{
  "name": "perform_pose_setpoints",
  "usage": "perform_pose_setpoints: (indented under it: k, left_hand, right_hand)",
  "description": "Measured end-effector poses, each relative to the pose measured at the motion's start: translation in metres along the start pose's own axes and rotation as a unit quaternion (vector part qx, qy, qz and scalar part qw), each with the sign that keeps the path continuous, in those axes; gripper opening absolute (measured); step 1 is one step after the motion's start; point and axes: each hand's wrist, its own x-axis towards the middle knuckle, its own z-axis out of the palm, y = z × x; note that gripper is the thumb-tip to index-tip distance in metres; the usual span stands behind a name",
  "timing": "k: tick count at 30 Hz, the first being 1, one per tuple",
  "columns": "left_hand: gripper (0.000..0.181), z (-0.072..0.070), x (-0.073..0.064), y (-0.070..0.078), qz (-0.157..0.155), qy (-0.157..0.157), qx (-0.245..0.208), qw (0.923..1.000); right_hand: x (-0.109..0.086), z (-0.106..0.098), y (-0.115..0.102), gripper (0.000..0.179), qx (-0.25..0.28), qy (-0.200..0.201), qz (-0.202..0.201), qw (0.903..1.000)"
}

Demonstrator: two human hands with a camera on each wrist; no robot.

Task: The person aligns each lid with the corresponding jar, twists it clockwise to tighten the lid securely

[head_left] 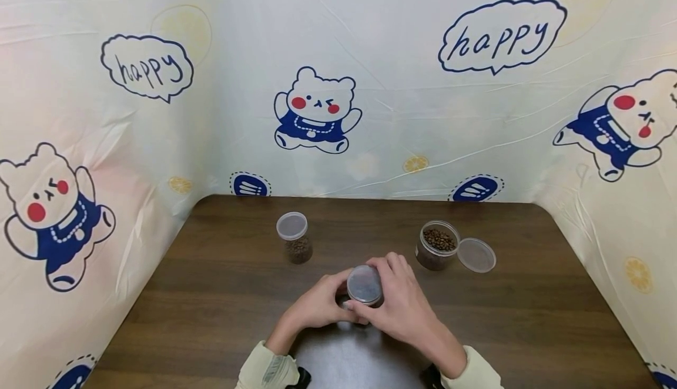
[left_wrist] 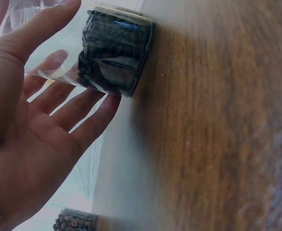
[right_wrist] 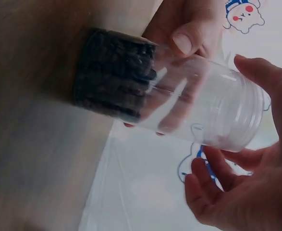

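Note:
A clear plastic jar, its lower half filled with dark elongated pieces like seeds, stands close over the table between both hands. My left hand holds the jar's body from the left, thumb on one side and fingers on the other. My right hand grips the top from the right, thumb and fingers around the edge of the translucent lid. In the left wrist view, the left fingers reach round the jar near its dark contents.
A lidded jar of brown pellets stands at the back left of the wooden table. Toward the back right is an uncovered jar of brown beans, with a loose lid beside it. Printed curtains enclose the table.

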Motion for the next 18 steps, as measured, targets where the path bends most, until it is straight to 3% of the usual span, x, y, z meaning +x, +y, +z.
perform_pose_setpoints:
  k: [3,6,12,18]
  left_hand:
    - [0.069,-0.001,-0.001,0.000,-0.001,-0.003,0.009,1.0000]
    - [0.070,-0.001,-0.001,0.000,-0.006,-0.004,0.020,0.9998]
    - [0.071,-0.001,-0.001,-0.001,-0.008,-0.004,0.017,0.9998]
    - [0.070,0.000,0.000,-0.002,-0.004,0.001,0.018,0.9998]
  right_hand:
    - [0.001,-0.008,0.002,0.085,0.034,-0.056,0.005,0.9978]
    - [0.003,-0.018,0.009,0.090,0.094,-0.109,-0.005,0.9895]
    - [0.006,-0.022,0.018,0.075,0.132,-0.103,-0.074,0.9831]
    - [0.007,-0.021,0.019,0.070,0.126,-0.101,-0.080,0.9836]
